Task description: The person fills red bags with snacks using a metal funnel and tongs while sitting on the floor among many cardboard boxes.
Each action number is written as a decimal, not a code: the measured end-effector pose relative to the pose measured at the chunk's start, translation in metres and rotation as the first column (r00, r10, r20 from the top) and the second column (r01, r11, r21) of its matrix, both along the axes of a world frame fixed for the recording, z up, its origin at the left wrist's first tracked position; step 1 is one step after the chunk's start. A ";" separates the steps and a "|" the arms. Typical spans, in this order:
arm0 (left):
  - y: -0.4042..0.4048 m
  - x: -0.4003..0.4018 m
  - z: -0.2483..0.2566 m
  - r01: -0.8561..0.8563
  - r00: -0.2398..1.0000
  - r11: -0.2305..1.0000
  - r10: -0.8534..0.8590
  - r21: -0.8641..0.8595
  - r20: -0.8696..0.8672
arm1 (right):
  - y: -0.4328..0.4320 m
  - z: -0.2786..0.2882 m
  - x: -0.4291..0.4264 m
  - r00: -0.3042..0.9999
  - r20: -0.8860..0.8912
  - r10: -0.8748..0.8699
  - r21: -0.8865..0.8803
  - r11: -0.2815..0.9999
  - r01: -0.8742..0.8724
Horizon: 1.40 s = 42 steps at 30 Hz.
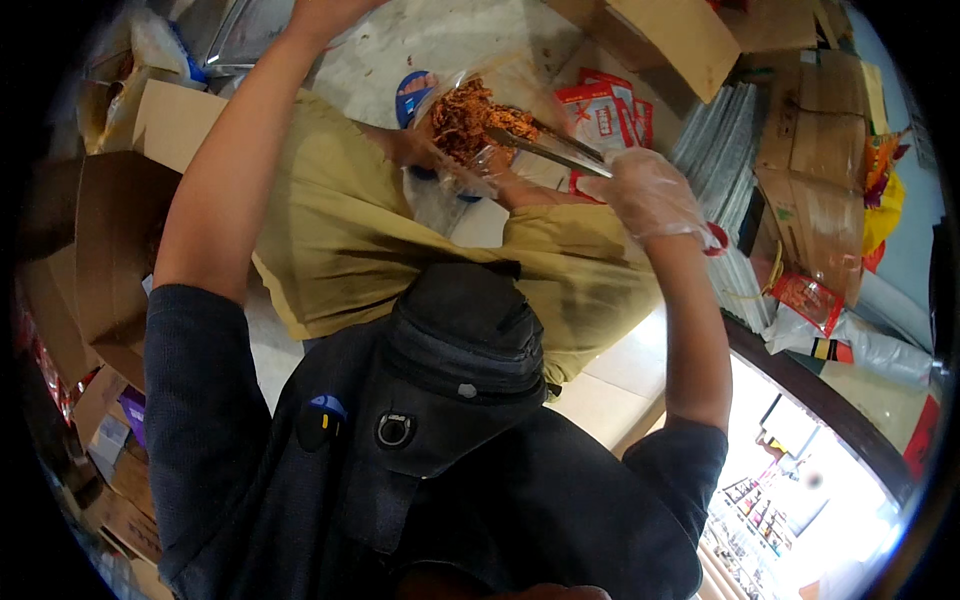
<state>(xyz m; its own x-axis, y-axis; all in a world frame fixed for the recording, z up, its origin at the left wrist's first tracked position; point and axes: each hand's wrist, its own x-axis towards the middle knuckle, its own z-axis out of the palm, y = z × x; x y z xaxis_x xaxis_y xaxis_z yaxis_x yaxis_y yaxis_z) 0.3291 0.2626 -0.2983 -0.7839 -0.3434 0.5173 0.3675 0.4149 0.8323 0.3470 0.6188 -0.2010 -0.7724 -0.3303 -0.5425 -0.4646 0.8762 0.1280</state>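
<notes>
My right hand, in a clear plastic glove, grips a pair of metal tongs. The tongs' dark arms reach left into a clump of reddish-brown shredded food. That food lies in a clear plastic bag low between my legs, above the floor. Something red shows by my gloved wrist; what it is stays unclear. My left hand is stretched forward to the top edge, where the picture cuts off its fingers. Whether it holds anything cannot be seen. Several red-and-white printed packets lie right of the bag.
Open cardboard boxes crowd my left side, and another box stands front right. On the right are a stack of thin grey sheets and flattened cardboard. A metal tray sits front left. Blue slippers are on my feet.
</notes>
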 end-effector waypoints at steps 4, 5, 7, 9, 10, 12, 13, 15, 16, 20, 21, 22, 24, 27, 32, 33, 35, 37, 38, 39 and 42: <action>-0.002 -0.002 -0.012 0.147 0.988 0.986 -0.149 0.082 0.023 | -0.001 0.054 0.009 0.999 -0.044 0.002 0.023 1.000 -0.001; -0.007 -0.002 -0.015 0.147 0.989 0.986 -0.149 0.081 0.021 | 0.002 0.062 0.011 0.999 -0.046 0.002 0.022 1.000 -0.001; -0.015 0.008 -0.014 0.221 0.975 0.974 -0.220 -0.042 0.031 | 0.017 0.073 0.009 0.990 -0.107 0.091 -0.115 0.988 -0.103; 0.001 -0.006 -0.010 0.253 0.967 0.966 -0.254 -0.061 -0.010 | 0.041 0.112 0.022 0.924 -0.278 0.263 -0.177 0.931 -0.318; -0.010 0.009 -0.018 0.226 0.974 0.974 -0.226 -0.002 0.023 | 0.030 0.113 0.012 0.963 -0.176 0.206 -0.196 0.951 -0.240; -0.005 0.004 -0.020 0.259 0.965 0.962 -0.261 0.089 0.015 | 0.006 0.148 0.016 0.991 -0.073 -0.115 -0.147 0.984 0.104; -0.003 0.005 -0.020 0.239 0.970 0.969 -0.242 0.068 0.038 | 0.005 0.153 0.011 0.988 -0.053 -0.143 -0.234 0.964 0.127; 0.004 0.007 -0.018 0.222 0.972 0.974 -0.225 0.046 0.062 | 0.010 0.160 -0.007 0.987 -0.048 -0.150 -0.303 0.944 0.129; 0.011 0.009 -0.009 0.231 0.969 0.967 -0.238 0.105 0.060 | 0.009 0.160 -0.014 0.971 -0.235 0.054 -0.239 0.965 -0.111; 0.011 0.009 -0.003 0.300 0.937 0.948 -0.314 0.107 0.150 | -0.060 0.168 -0.018 0.897 -0.430 0.103 -0.167 0.967 -0.191; 0.009 0.009 -0.001 0.300 0.937 0.948 -0.314 0.105 0.153 | -0.077 0.166 -0.016 0.899 -0.417 0.135 -0.158 0.963 -0.218; 0.007 0.009 0.001 0.262 0.948 0.962 -0.242 -0.076 0.209 | -0.095 0.163 -0.014 0.899 -0.404 0.172 -0.142 0.959 -0.247; 0.010 0.007 0.005 0.228 0.955 0.939 -0.163 -0.259 0.250 | -0.121 0.156 -0.014 0.902 -0.368 0.227 -0.106 0.953 -0.283; 0.024 0.004 0.011 0.291 0.947 0.951 -0.271 -0.102 0.172 | -0.145 0.150 -0.020 0.909 -0.317 0.270 -0.062 0.951 -0.304; 0.020 -0.001 0.003 0.269 0.963 0.958 -0.265 0.096 -0.054 | -0.158 0.142 -0.033 0.917 -0.261 0.301 -0.029 0.947 -0.319; 0.019 -0.001 0.004 0.264 0.964 0.960 -0.260 0.097 -0.054 | -0.158 0.143 -0.037 0.919 -0.255 0.301 -0.030 0.947 -0.319; 0.013 -0.001 0.008 0.073 0.997 0.988 -0.071 -0.138 0.017 | -0.153 0.146 -0.040 0.928 -0.242 0.285 -0.035 0.953 -0.302; 0.011 -0.003 0.008 0.086 0.996 0.988 -0.088 -0.129 -0.005 | -0.149 0.153 -0.042 0.940 -0.227 0.253 -0.036 0.963 -0.268; 0.010 -0.004 0.008 0.044 0.999 0.991 -0.045 -0.129 -0.005 | -0.147 0.158 -0.044 0.947 -0.221 0.232 -0.037 0.969 -0.246; 0.010 -0.004 0.008 0.003 1.000 0.992 -0.003 -0.130 -0.004 | -0.144 0.164 -0.044 0.956 -0.213 0.203 -0.040 0.976 -0.216; 0.001 0.000 0.003 -0.085 0.996 0.993 0.085 -0.078 -0.002 | -0.143 0.175 -0.035 0.971 -0.215 0.108 -0.006 0.994 -0.112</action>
